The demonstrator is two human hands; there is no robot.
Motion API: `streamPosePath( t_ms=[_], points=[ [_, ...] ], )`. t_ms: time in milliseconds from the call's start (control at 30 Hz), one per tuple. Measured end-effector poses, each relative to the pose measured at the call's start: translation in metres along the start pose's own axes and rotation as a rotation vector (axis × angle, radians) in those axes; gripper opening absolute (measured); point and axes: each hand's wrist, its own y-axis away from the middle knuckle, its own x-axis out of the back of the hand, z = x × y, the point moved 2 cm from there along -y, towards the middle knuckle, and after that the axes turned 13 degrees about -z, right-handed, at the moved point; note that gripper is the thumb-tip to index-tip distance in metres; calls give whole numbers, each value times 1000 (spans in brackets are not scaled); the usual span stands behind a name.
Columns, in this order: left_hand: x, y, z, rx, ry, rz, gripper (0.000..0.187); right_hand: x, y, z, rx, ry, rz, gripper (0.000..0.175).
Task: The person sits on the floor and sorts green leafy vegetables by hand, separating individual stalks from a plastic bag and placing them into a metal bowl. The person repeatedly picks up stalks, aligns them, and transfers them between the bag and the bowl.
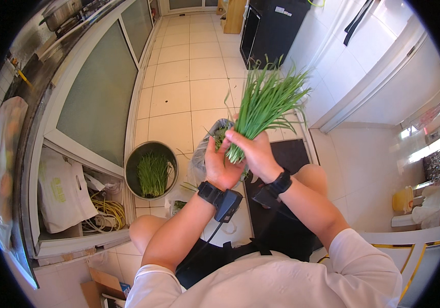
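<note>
A thick bunch of garlic chives [266, 102] is raised before me, its leaf tips pointing away and its pale stem ends toward me. My right hand [256, 154] grips the stems, thumb laid across them. Cupped at the stem ends is my left hand [224, 167], which supports the bunch from beneath; some of its fingers are hidden by the stems. Just beyond the hands, a plastic bag [200, 158] on the floor has green trimmings in it, partly covered by the hands. To the left, a round metal pot [129, 169] contains more chives [153, 175], standing close together.
Under my left forearm lies a clear plastic bag [172, 202] with greens. A black mat [258, 200] is on the tiled floor. The open lower cabinet at left shows a white bag [64, 196] and yellow cable [110, 210]. A black cabinet [275, 29] stands ahead.
</note>
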Motion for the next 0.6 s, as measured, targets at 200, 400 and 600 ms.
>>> streamPosePath(
  t_ms=[200, 400, 600],
  points=[
    [-2, 3, 6, 7, -72, -1, 60, -5, 2, 9, 95, 110, -15, 33],
    [-5, 8, 11, -18, -221, -56, 57, 8, -9, 3, -40, -382, 95, 18],
    [-30, 32, 19, -517, -1167, -171, 34, 39, -28, 2, -311, -743, 29, 15]
  ],
)
